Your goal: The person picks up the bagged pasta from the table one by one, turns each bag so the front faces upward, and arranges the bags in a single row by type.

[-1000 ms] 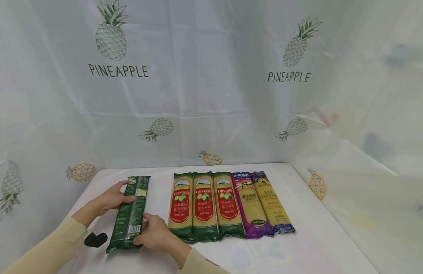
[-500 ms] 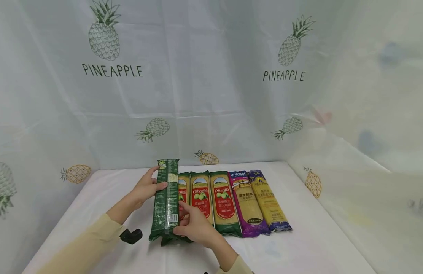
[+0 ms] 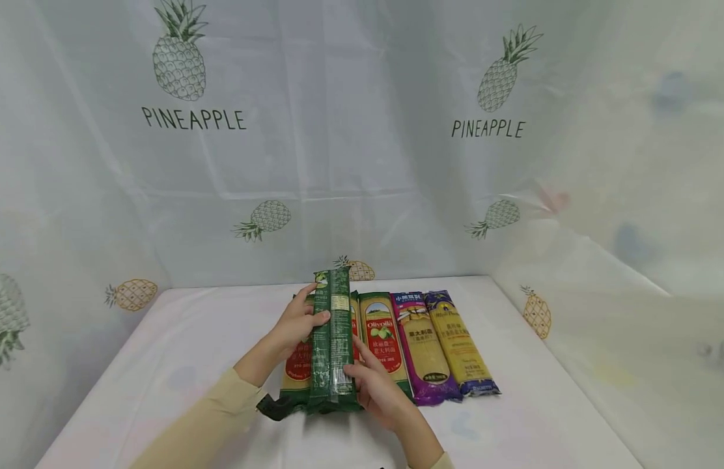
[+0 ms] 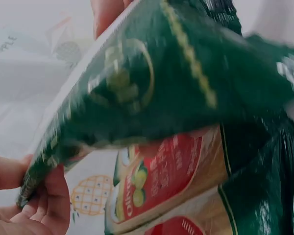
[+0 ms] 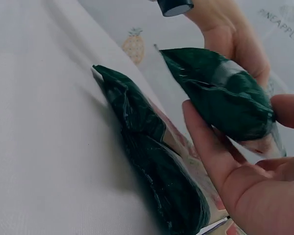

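Green pack of pasta is held in both hands, raised over the left end of a row of packs on the table. The left hand grips its far end, thumb curled over the top face and fingers round the left edge; in the left wrist view the pack fills most of the picture, with the fingertips below its corner. The right hand holds the near end, fingers under and beside the pack, thumb against its right edge; the right wrist view shows that end pinched between thumb and fingers of the hand, clear of the table. The pack runs near to far, its back seam and label facing up.

Under it lie the Olivoilà packs: one shows at its left, partly hidden by the left wrist, and one lies just right of it, touching the right hand; what lies between them is mostly covered. Right of these come a purple pack and a blue pack, side by side and touching. A small black thing sits at the left wrist. White cloth with pineapple prints hangs behind and at both sides.
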Demonstrator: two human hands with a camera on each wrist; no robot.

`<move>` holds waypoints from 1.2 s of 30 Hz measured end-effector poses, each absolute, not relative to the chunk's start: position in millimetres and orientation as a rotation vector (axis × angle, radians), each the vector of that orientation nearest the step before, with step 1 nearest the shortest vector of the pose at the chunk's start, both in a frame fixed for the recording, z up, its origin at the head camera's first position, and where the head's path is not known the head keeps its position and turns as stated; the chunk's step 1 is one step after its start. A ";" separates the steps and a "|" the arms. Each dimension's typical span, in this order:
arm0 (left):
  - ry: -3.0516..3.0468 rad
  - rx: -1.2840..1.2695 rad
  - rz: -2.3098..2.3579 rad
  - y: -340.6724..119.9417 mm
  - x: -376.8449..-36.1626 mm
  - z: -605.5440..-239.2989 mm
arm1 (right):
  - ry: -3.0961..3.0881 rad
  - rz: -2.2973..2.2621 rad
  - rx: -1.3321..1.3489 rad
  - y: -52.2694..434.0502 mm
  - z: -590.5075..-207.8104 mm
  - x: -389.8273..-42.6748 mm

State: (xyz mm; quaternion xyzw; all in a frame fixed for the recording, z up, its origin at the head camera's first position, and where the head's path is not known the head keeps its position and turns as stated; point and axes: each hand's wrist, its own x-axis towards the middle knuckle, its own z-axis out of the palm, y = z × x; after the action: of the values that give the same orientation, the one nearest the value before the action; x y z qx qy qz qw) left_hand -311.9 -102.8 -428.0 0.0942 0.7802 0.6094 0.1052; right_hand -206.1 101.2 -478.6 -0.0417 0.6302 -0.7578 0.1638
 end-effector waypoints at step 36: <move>2.873 0.514 1.418 -81.7 -301.6 -439.2 | 2.330 -2.103 -0.170 87.8 -485.5 -202.9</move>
State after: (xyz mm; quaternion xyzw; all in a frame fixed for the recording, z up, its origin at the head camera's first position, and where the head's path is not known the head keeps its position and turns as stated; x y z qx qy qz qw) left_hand -301.6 -81.7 -439.2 0.1583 0.8843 0.4363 -0.0516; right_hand -202.9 87.8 -485.5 -0.0540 0.7412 -0.6691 -0.0009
